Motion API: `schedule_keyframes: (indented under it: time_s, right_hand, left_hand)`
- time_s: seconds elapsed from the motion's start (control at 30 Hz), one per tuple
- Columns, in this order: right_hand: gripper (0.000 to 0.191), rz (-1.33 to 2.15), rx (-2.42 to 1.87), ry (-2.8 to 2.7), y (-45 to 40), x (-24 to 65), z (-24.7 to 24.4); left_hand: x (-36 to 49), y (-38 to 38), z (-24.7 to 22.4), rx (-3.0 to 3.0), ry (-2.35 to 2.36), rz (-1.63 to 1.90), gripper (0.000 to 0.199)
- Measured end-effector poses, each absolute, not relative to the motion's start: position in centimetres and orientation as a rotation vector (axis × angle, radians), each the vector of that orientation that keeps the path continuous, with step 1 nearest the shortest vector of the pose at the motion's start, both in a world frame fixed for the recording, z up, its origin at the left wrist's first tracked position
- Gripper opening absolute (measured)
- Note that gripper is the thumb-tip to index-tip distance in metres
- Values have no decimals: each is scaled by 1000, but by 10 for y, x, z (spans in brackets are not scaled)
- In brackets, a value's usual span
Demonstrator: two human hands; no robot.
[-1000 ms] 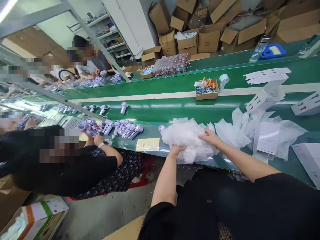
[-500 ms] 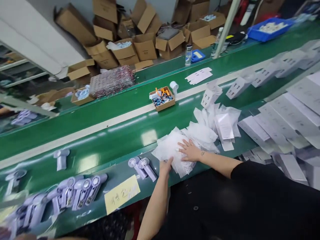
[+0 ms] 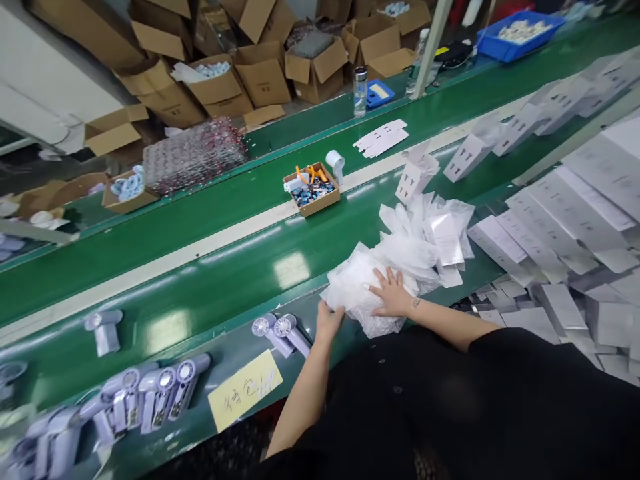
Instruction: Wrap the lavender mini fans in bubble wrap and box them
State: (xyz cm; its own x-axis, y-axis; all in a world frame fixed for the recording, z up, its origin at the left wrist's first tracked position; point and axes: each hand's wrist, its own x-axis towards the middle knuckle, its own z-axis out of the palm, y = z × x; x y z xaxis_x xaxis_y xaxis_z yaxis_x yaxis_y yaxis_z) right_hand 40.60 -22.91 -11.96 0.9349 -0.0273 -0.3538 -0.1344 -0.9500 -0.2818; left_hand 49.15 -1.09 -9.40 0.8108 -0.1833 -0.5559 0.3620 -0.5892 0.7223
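Observation:
A heap of white translucent bubble-wrap bags (image 3: 357, 277) lies on the near ledge in front of me. My right hand (image 3: 393, 295) rests flat on the heap with its fingers spread. At the heap's left edge is my left hand (image 3: 330, 323), its thumb and finger apart; whether it touches a bag I cannot tell. Just left of that hand, two pale purple handheld fans (image 3: 286, 327) lie side by side. A white box with a printed sheet (image 3: 447, 239) lies against the bags' right end.
Several purple fans (image 3: 167, 383) line the ledge at left, near a yellow handwritten card (image 3: 245, 390). On the green conveyor (image 3: 240, 267) stand a small carton of parts (image 3: 320, 202) and white boxes (image 3: 411, 181). More white boxes (image 3: 550, 213) are stacked at right.
My left hand has come away from beneath the heap's edge, and the bags there have shifted slightly right. My right hand stays spread on top. The camera view has tilted and shifted.

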Motion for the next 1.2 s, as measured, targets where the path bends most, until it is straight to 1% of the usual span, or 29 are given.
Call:
schedule_keyframes:
  time_s: [0.1,0.13,0.17,0.27,0.3,0.37,0.43,0.5,0.57,0.6,0.7,0.8,0.83,0.87,0.9,0.93,0.97,1.0,1.1,1.2]
  right_hand:
    - [78,379,-2798,124,-238,408,-132]
    - [76,352,-2790,128,-239,409,-133]
    - [76,335,-2780,126,-239,410,-133]
    - [77,256,-2730,49,-239,407,-120]
    - [72,188,-2692,-2,-239,404,-113]
    - [52,53,-2534,-115,-240,397,-98]
    - [33,70,-2286,-148,-239,389,-82]
    - [32,237,-1978,5,-235,385,-69]
    - [33,366,-1593,242,-228,388,-58]
    - [34,381,-1381,318,-225,391,-53]
    - [45,288,-888,336,-228,404,-39]
    - [39,75,-766,372,-260,402,-29]
    - [37,5,-767,400,-276,396,-27]
    - [35,-54,-767,431,-292,387,-26]
    - [34,-99,-762,462,-308,377,-27]
    - [34,-137,-750,499,-323,367,-28]
    - [34,-169,-730,541,-335,356,-31]
    - [35,-195,-709,583,-345,347,-34]
    - [34,-208,-664,648,-359,325,-44]
    - [33,-129,-615,620,-362,314,-51]
  left_hand:
    - [477,45,-87,2426,334,-449,42]
    - [471,58,-86,2547,402,-404,42]
    - [467,67,-86,2649,467,-413,46]
    - [465,73,-91,2771,637,-613,60]
    - [466,72,-93,2765,679,-657,61]
    - [468,68,-93,2744,718,-688,53]
    - [465,63,-87,2662,709,-620,47]
    - [455,50,-76,2395,671,-461,47]
    - [441,25,-61,2014,561,-387,46]
    - [435,9,-53,1861,467,-416,45]
    - [428,-48,-34,1693,24,-725,41]
    - [459,-104,-23,1627,-439,-1136,34]
    - [479,-124,-22,1634,-481,-1177,33]
    - [502,-146,-22,1667,-461,-1151,32]
    - [526,-170,-23,1723,-377,-1024,32]
    - [550,-195,-25,1796,-237,-804,30]
    - [570,-223,-28,1835,-176,-680,27]
    - [587,-250,-32,1879,-124,-630,25]
    - [611,-320,-51,2021,41,-626,30]
    - [610,-349,-69,1950,89,-625,32]
